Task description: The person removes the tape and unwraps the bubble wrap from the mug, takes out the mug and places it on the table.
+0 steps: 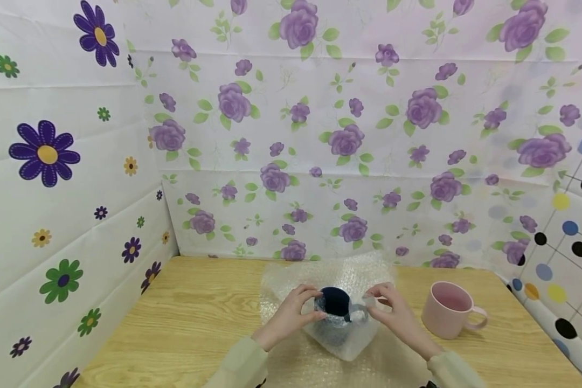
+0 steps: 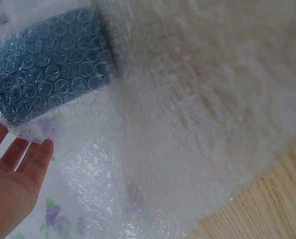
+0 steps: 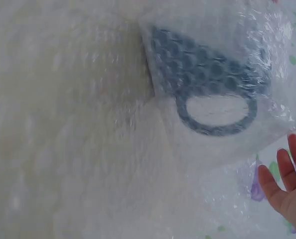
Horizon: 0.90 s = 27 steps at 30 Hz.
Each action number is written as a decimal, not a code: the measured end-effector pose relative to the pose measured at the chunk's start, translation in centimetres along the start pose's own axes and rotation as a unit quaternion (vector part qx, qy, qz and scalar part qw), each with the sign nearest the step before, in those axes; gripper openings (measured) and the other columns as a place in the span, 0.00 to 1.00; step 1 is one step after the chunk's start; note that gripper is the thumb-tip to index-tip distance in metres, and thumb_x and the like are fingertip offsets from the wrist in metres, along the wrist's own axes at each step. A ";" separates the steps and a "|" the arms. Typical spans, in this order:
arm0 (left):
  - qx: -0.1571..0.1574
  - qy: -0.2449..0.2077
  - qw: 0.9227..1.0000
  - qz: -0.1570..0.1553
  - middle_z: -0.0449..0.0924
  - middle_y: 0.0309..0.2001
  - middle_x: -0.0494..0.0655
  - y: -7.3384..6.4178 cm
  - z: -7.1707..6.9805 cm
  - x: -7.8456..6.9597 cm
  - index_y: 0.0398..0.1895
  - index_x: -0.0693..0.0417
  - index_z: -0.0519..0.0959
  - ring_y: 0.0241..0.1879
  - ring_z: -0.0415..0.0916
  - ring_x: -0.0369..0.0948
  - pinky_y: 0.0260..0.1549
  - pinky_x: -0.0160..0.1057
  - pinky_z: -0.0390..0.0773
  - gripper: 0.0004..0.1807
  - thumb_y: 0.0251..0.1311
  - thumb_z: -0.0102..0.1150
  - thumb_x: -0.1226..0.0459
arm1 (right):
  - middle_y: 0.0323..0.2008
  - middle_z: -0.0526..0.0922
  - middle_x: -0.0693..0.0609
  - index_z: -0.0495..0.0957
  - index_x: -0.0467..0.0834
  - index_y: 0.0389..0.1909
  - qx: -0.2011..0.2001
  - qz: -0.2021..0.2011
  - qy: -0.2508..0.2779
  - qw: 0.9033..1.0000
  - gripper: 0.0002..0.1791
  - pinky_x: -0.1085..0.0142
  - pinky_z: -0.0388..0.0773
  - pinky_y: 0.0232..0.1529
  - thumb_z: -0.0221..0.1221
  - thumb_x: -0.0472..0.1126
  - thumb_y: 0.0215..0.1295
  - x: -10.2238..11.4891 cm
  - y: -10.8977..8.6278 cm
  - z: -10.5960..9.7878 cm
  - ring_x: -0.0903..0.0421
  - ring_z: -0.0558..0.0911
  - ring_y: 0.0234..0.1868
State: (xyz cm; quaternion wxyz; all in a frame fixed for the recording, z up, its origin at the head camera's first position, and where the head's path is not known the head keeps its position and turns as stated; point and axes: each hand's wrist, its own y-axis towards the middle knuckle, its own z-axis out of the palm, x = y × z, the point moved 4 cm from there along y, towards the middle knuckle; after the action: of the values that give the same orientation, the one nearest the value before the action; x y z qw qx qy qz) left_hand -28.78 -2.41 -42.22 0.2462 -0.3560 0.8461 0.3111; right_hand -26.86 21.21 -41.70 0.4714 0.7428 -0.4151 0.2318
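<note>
A dark blue mug (image 1: 335, 302) stands upright on a sheet of bubble wrap (image 1: 368, 269), part of which is folded up around its near side. Through the clear bubbles the mug's side (image 2: 51, 64) shows in the left wrist view, and its handle (image 3: 218, 130) in the right wrist view. My left hand (image 1: 291, 312) holds the wrap at the mug's left side, thumb and fingers on either side of the rim. At the handle side, my right hand (image 1: 393, 311) pinches the wrap between thumb and fingers. The mug's base is hidden by the wrap.
A pink mug (image 1: 448, 312) stands on the wooden table (image 1: 199, 312) to the right, its handle pointing right. More bubble wrap spreads toward the near edge. Flower-patterned sheets (image 1: 271, 134) hang behind and at the left, and a dotted sheet (image 1: 572, 248) at the right.
</note>
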 end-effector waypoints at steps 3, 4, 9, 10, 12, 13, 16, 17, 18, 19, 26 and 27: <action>-0.006 -0.001 1.000 0.007 0.67 0.52 0.48 0.0 -0.1 0.0 0.53 0.61 0.72 0.52 0.65 0.45 0.48 0.44 0.67 0.26 0.56 0.58 0.53 | 0.38 0.74 0.52 0.76 0.45 0.30 0.007 -0.010 0.011 1.000 0.02 0.53 0.70 0.44 0.58 0.36 0.60 0.0 -0.4 -0.8 0.54 0.72 0.42; -0.008 -0.001 1.000 0.010 0.67 0.51 0.48 0.0 -0.1 0.0 0.53 0.61 0.72 0.51 0.66 0.45 0.48 0.43 0.67 0.26 0.56 0.59 0.53 | 0.37 0.75 0.52 0.77 0.46 0.28 0.009 -0.008 0.011 1.000 0.04 0.57 0.71 0.43 0.57 0.37 0.62 0.1 -0.6 -1.1 0.55 0.72 0.42; -0.008 -0.009 1.000 0.018 0.68 0.50 0.49 0.0 -0.1 0.0 0.53 0.62 0.72 0.50 0.67 0.46 0.46 0.43 0.69 0.26 0.57 0.58 0.54 | 0.33 0.78 0.51 0.77 0.48 0.24 0.011 -0.006 -0.004 1.000 0.08 0.65 0.72 0.39 0.56 0.38 0.63 0.3 -1.5 -2.4 0.58 0.76 0.37; -0.006 -0.013 1.000 0.015 0.67 0.50 0.48 -0.1 -0.1 0.1 0.53 0.62 0.72 0.50 0.67 0.46 0.46 0.42 0.69 0.26 0.57 0.58 0.54 | 0.32 0.78 0.51 0.77 0.49 0.25 0.010 -0.010 -0.012 1.000 0.07 0.65 0.73 0.38 0.57 0.37 0.62 0.3 -1.7 -2.6 0.58 0.76 0.36; -0.003 -0.018 1.000 0.010 0.67 0.51 0.47 -0.1 -0.1 0.1 0.53 0.61 0.71 0.51 0.66 0.45 0.46 0.42 0.69 0.26 0.57 0.58 0.53 | 0.31 0.79 0.53 0.77 0.48 0.27 0.010 -0.025 -0.031 0.999 0.05 0.64 0.74 0.38 0.60 0.35 0.59 0.4 -2.1 -3.0 0.58 0.77 0.35; -0.001 -0.020 1.000 0.007 0.67 0.51 0.47 -0.1 -0.1 0.2 0.54 0.61 0.71 0.51 0.66 0.45 0.47 0.42 0.68 0.26 0.57 0.58 0.53 | 0.30 0.79 0.54 0.77 0.48 0.29 0.011 -0.034 -0.041 0.999 0.05 0.63 0.74 0.38 0.61 0.34 0.57 0.4 -2.3 -3.3 0.58 0.77 0.35; 0.002 -0.028 1.000 -0.002 0.67 0.51 0.46 -0.1 -0.1 0.2 0.54 0.60 0.71 0.51 0.66 0.46 0.47 0.41 0.68 0.27 0.56 0.58 0.52 | 0.32 0.79 0.57 0.77 0.47 0.33 0.027 -0.054 -0.062 0.996 0.08 0.61 0.75 0.38 0.63 0.34 0.54 0.3 -3.0 -3.9 0.58 0.77 0.36; 0.002 -0.029 1.000 -0.002 0.67 0.51 0.46 -0.1 -0.1 0.1 0.54 0.60 0.71 0.51 0.66 0.46 0.47 0.42 0.68 0.27 0.56 0.58 0.52 | 0.33 0.79 0.57 0.78 0.47 0.34 0.038 -0.056 -0.062 0.996 0.09 0.60 0.74 0.38 0.64 0.34 0.53 0.2 -3.2 -4.0 0.58 0.77 0.37; 0.001 -0.029 1.000 -0.003 0.67 0.51 0.46 -0.1 -0.1 0.1 0.54 0.60 0.71 0.51 0.66 0.47 0.47 0.42 0.68 0.27 0.56 0.58 0.52 | 0.34 0.79 0.58 0.77 0.47 0.35 0.052 -0.056 -0.060 0.995 0.09 0.59 0.74 0.39 0.64 0.35 0.53 0.1 -3.5 -4.2 0.58 0.77 0.38; 0.001 -0.031 1.000 -0.004 0.67 0.51 0.46 -0.1 -0.2 0.1 0.54 0.60 0.71 0.51 0.66 0.48 0.47 0.42 0.68 0.27 0.56 0.58 0.52 | 0.35 0.78 0.58 0.77 0.48 0.36 0.067 -0.057 -0.059 0.994 0.10 0.59 0.74 0.39 0.64 0.36 0.53 0.1 -3.7 -4.3 0.57 0.77 0.38; 0.004 -0.030 1.000 -0.006 0.67 0.51 0.45 -0.1 -0.1 0.1 0.54 0.60 0.71 0.51 0.66 0.47 0.47 0.42 0.68 0.27 0.56 0.58 0.52 | 0.39 0.77 0.59 0.75 0.45 0.43 0.142 -0.083 -0.095 0.982 0.19 0.62 0.73 0.35 0.68 0.40 0.48 -0.1 -4.9 -5.1 0.57 0.75 0.40; 0.004 -0.031 1.000 -0.006 0.67 0.51 0.45 -0.1 0.0 0.1 0.54 0.59 0.71 0.51 0.66 0.47 0.47 0.42 0.68 0.27 0.56 0.58 0.52 | 0.39 0.77 0.59 0.75 0.45 0.43 0.146 -0.089 -0.103 0.980 0.20 0.63 0.73 0.34 0.69 0.40 0.47 -0.1 -5.1 -5.3 0.57 0.74 0.40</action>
State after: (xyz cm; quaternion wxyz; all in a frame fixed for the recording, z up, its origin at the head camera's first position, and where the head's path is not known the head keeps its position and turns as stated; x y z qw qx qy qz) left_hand -28.79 -2.54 -42.31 0.2753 -0.3501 0.8375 0.3167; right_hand -22.45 27.02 -42.02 0.3312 0.8576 -0.3552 0.1691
